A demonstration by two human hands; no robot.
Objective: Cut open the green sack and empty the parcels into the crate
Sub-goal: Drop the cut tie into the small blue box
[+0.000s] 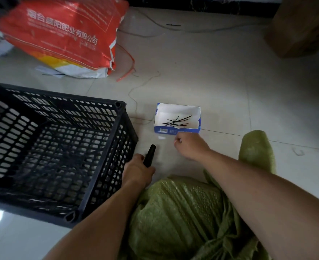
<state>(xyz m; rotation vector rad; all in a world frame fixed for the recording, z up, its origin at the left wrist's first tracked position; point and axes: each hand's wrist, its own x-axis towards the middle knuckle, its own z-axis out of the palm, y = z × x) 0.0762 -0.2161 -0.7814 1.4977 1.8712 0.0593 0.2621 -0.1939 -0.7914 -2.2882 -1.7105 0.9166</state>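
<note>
Green sack (183,212): one, woven, crumpled
Crate (106,147): one, black lattice
Left hand (138,170): clenched round dark tool (149,155)
Right hand (189,146): fingers curled, contents unclear

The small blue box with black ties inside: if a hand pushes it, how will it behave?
The small blue box looks like thin open card holding only a few black ties, so it is probably light. On the glossy floor tiles it would likely slide, not tip.
</note>
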